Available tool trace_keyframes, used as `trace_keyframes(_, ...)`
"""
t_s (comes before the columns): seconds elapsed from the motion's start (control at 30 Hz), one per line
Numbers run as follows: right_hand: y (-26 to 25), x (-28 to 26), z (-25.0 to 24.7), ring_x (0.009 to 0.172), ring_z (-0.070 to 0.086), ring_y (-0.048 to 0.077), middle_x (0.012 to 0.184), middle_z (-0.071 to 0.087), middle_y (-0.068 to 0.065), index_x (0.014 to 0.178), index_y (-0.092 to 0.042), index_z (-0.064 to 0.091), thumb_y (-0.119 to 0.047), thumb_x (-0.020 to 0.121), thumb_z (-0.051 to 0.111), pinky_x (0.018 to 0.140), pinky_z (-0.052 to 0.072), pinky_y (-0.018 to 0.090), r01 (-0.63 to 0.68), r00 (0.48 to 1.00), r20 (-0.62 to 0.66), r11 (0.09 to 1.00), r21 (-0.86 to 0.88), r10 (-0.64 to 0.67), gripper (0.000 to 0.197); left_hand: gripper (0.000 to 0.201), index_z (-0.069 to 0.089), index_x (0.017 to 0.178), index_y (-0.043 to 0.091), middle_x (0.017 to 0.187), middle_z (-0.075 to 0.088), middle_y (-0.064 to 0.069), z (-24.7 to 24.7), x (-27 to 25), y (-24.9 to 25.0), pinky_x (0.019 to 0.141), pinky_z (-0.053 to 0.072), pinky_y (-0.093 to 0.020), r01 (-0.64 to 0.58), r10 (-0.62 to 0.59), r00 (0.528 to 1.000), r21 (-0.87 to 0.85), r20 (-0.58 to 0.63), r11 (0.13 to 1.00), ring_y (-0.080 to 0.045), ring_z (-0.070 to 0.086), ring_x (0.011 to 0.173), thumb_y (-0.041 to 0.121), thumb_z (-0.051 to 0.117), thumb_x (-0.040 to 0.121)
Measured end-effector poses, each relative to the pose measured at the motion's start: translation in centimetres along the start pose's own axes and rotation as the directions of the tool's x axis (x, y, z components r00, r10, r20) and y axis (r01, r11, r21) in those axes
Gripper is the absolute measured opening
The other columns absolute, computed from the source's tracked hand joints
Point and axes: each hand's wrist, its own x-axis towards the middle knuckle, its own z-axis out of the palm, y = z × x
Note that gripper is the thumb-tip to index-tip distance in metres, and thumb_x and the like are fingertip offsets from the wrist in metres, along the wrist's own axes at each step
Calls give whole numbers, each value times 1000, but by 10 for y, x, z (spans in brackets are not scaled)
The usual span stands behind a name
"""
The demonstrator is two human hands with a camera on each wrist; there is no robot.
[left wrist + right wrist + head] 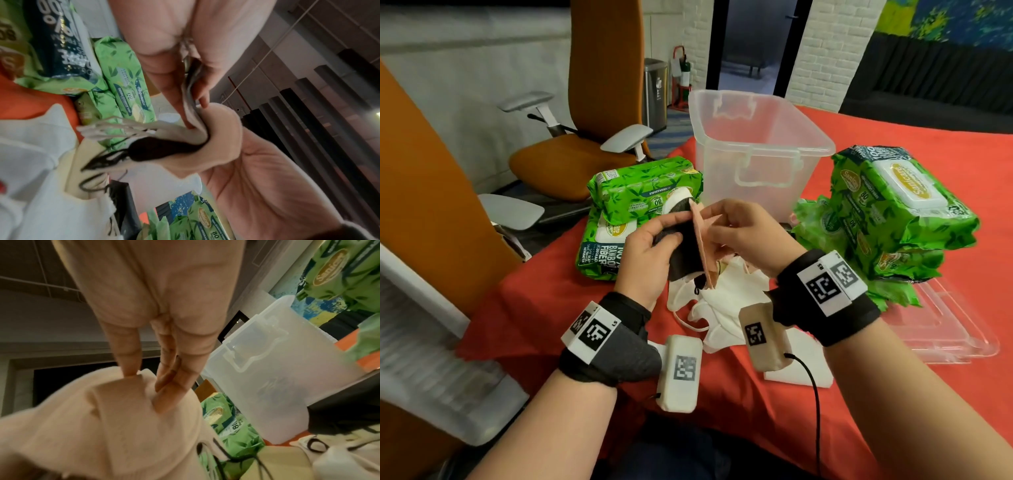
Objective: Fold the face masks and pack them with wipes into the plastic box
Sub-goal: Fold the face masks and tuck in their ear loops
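Note:
My left hand (674, 234) grips a small stack of folded masks above the red tablecloth: a black mask (685, 253) with a pink mask (704, 251) against it. My right hand (717, 222) pinches the pink mask from the other side. In the left wrist view the left hand's fingertips (197, 104) clamp the grey and black layers (156, 151), and the pink mask (222, 138) wraps over them. In the right wrist view my fingers (164, 395) lie almost straight on the pink mask (102, 426). The clear plastic box (722, 164) stands open behind my hands.
Green wipes packs are stacked at the left (643, 192) and the right (900, 219) of the box. A pile of white masks (726, 305) lies under my hands. The clear lid (945, 335) lies at the right. An orange chair (585, 137) stands beyond the table's left edge.

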Motion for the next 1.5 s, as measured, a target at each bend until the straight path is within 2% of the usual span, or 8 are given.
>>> trace_keyframes(0.17, 10, -1, 1, 55, 49, 10, 65, 52, -5, 84, -22, 50, -20, 66, 82, 59, 43, 26, 23, 996, -80, 971, -240, -43, 37, 19, 72, 90, 14, 92, 72, -11, 2, -4, 0, 80, 53, -43, 85, -77, 995, -129, 70, 988, -24, 68, 88, 25, 57, 86)
trace_keyframes(0.37, 13, 0, -1, 57, 44, 13, 61, 50, -1, 64, -20, 49, -28, 80, 70, 60, 39, 26, 66, 979, -163, 949, -309, -121, 28, 33, 62, 98, 15, 82, 68, 5, -1, -4, -3, 67, 53, -15, -15, 14, 999, 30, 41, 999, 4, 64, 71, -13, 54, 83)
trace_keyframes(0.6, 3, -1, -16, 63, 45, 15, 64, 49, -3, 65, -22, 42, -24, 70, 58, 58, 37, 27, 139, 920, -353, 984, -112, -170, 17, 51, 60, 100, 29, 97, 68, 4, -11, -2, -3, 84, 51, -21, -110, 109, 994, 105, 16, 988, -4, 64, 89, -18, 53, 81)
trace_keyframes(0.8, 8, -8, 6, 69, 56, 25, 71, 57, 2, 64, -28, 43, -5, 71, 66, 67, 48, 36, 201, 968, -77, 921, -333, -239, 33, 27, 73, 73, 15, 75, 70, -6, -4, -4, 1, 70, 52, -33, 105, -111, 991, -83, -71, 991, -21, 64, 75, 13, 52, 91)
trace_keyframes(0.93, 10, -12, 14, 71, 48, 17, 79, 45, -5, 63, -32, 41, -2, 66, 73, 64, 38, 24, 256, 964, 42, 867, -428, -264, 43, 34, 72, 75, 5, 81, 69, -18, -6, -8, 6, 75, 54, -37, 101, -106, 994, -120, -33, 988, -25, 65, 76, 37, 64, 74)
trace_keyframes(1.1, 10, -16, 15, 72, 55, 19, 83, 52, -1, 74, -20, 54, -25, 66, 80, 64, 43, 28, 248, 969, 89, 890, -383, -232, 28, 14, 71, 80, 7, 74, 70, -12, -9, -4, -2, 69, 54, -33, 67, -66, 996, 5, -65, 998, -23, 66, 72, 8, 58, 87)
trace_keyframes(1.27, 9, -9, 8, 78, 49, 16, 91, 54, 2, 91, -21, 56, -31, 81, 69, 72, 40, 28, 171, 964, -133, 922, -348, -229, 19, 13, 71, 90, 8, 87, 72, -13, -11, -5, 0, 79, 52, -32, -20, 21, 999, 23, -26, 1000, -24, 67, 84, 9, 59, 88)
trace_keyframes(1.5, 12, -9, 6, 57, 50, 12, 61, 59, -1, 62, -21, 58, -23, 70, 79, 56, 40, 24, 111, 951, -236, 934, -339, -198, 23, 13, 69, 83, 13, 74, 66, -10, -11, -5, -1, 62, 54, -27, 14, -14, 998, -14, -62, 1000, -19, 63, 71, 8, 59, 88)
